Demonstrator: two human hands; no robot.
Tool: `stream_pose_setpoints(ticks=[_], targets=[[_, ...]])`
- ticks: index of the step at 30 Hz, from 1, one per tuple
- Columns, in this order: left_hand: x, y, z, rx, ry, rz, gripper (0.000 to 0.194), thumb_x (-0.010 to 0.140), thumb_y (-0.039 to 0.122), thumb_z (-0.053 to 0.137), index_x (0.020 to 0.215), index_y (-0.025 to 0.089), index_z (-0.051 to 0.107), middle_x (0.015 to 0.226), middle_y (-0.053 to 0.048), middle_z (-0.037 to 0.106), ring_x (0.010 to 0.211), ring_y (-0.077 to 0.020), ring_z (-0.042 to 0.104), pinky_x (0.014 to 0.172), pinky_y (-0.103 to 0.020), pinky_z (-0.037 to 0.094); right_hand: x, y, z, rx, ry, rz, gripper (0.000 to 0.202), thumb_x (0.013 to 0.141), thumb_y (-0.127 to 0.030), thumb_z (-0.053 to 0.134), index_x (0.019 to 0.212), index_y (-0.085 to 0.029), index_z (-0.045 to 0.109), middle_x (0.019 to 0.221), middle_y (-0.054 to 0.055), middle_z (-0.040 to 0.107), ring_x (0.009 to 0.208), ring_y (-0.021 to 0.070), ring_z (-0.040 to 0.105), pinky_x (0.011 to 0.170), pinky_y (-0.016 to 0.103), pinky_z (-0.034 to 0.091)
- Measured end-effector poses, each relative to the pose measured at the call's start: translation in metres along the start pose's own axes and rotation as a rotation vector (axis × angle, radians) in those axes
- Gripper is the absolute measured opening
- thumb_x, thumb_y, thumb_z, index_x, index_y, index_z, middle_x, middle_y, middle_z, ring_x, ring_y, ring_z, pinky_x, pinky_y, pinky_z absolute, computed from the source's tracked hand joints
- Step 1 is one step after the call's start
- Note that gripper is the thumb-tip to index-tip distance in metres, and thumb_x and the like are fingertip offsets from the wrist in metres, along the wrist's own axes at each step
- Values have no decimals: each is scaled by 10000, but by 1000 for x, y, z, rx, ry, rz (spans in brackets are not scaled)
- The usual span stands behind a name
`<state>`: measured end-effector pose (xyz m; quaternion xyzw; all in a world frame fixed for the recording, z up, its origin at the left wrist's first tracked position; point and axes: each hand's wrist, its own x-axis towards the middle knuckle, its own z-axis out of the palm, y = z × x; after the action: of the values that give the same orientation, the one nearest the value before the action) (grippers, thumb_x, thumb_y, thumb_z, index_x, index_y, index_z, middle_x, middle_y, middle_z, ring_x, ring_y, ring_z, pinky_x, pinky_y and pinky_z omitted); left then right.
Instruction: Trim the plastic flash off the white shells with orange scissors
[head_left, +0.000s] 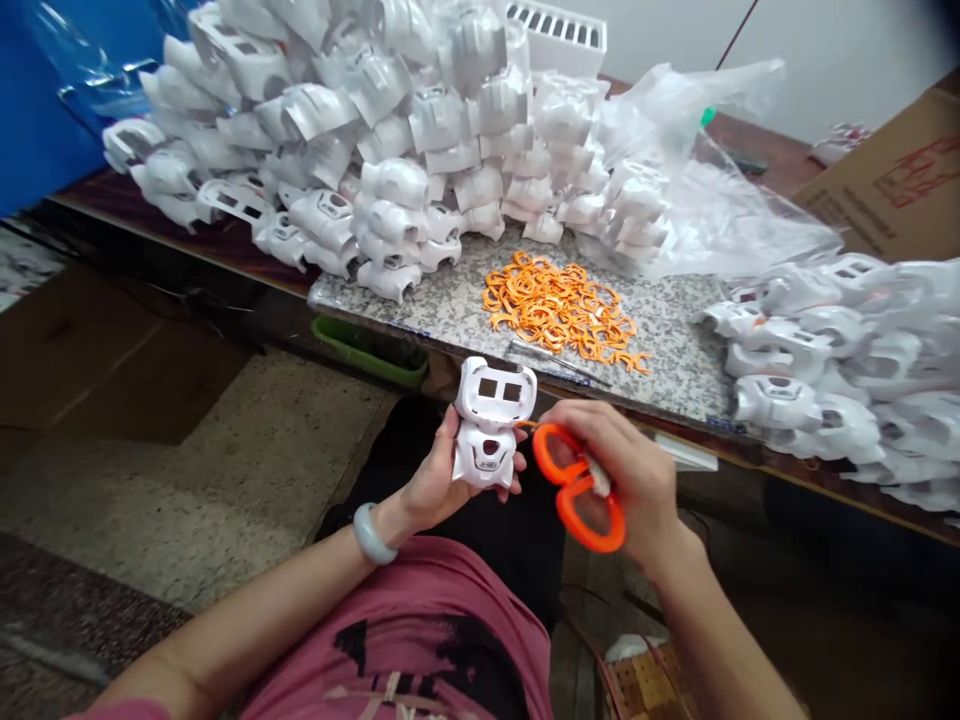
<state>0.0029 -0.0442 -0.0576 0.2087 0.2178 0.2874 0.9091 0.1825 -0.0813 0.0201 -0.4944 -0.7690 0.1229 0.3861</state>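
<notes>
My left hand (435, 470) is closed around a white plastic shell (486, 455) with two square openings in its upper part and a round hole lower down. In my right hand (626, 470) is a pair of orange-handled scissors (589, 515), its handle loops hanging below the fingers. The right fingertips are close to the shell's right side, where a thin orange bit shows; whether it belongs to the scissors or is a separate piece I cannot tell. Beyond the shell, a heap of small orange rings (559, 305) lies on the speckled slab (427, 310).
Stacked white shells (390, 190) cover the table's back left, with more shells (847, 360) at the right. A metal tool (559, 362) lies by the slab's front edge. Clear plastic bags (720, 210), a cardboard box (892, 190) and a green bin (367, 350) under the table also show.
</notes>
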Motion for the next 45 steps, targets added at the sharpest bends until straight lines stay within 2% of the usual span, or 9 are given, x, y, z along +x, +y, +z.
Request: stream_pose_setpoints(ticks=[4,8,12,18,24,31,35,42,45], targets=[[1,-6,3,-13,8,54,667,887,638,292,1180,127,605,982,-115,692,834,-223,631,717,-310,472,-11,-1,14,-89,-11,-145,261,874,-119,493,1127,-157,544,977,142,646,880,202,615,675,291,502],[1,-9,6,-9,-2,30,693,861,663,335,1223,125,580,1035,-123,686,984,-273,611,835,-360,466,-10,1,18,-217,7,-265,240,866,-130,527,1101,-129,574,877,127,675,744,180,613,603,277,479],[1,-7,10,0,-27,19,713,826,682,400,1204,108,587,1028,-125,689,1036,-290,592,888,-369,448,-8,-1,22,-240,27,-321,201,866,-115,532,1060,-94,584,830,125,683,719,174,611,588,272,473],[1,-7,12,-6,-8,79,641,842,639,434,1158,110,611,1046,-103,686,1106,-272,555,932,-335,414,-9,1,28,-242,10,-314,202,879,-130,522,1069,-99,583,797,110,676,725,171,609,595,269,466],[-2,-5,6,-11,-18,18,690,828,683,396,1148,115,620,1012,-110,689,1046,-276,589,910,-352,434,-12,-1,24,-213,-93,-240,329,935,-222,374,1145,-84,586,761,100,634,668,172,556,551,275,422],[-6,1,10,33,24,35,699,832,680,389,1123,95,636,1016,-122,686,1075,-286,574,909,-349,438,-15,-10,18,-202,-128,-225,366,918,-210,432,1256,-100,521,637,28,541,568,151,441,497,278,305],[-6,1,10,52,12,23,707,814,697,402,1098,99,652,1028,-124,683,1063,-294,580,854,-342,465,-17,-10,20,-222,-149,-221,404,911,-224,468,1297,-110,494,639,19,531,578,150,447,513,277,315],[-8,2,9,74,0,25,715,839,686,361,1108,86,643,1001,-123,685,1034,-275,590,837,-321,466,-15,-9,22,-236,-138,-236,318,907,-227,493,1154,-52,593,630,29,537,587,143,457,519,269,329],[-8,3,9,87,3,25,697,839,680,372,1094,93,649,997,-117,685,1023,-267,593,836,-314,465,-16,-8,23,-233,-144,-237,316,897,-210,514,1155,-45,592,638,31,536,590,140,445,522,268,323]])
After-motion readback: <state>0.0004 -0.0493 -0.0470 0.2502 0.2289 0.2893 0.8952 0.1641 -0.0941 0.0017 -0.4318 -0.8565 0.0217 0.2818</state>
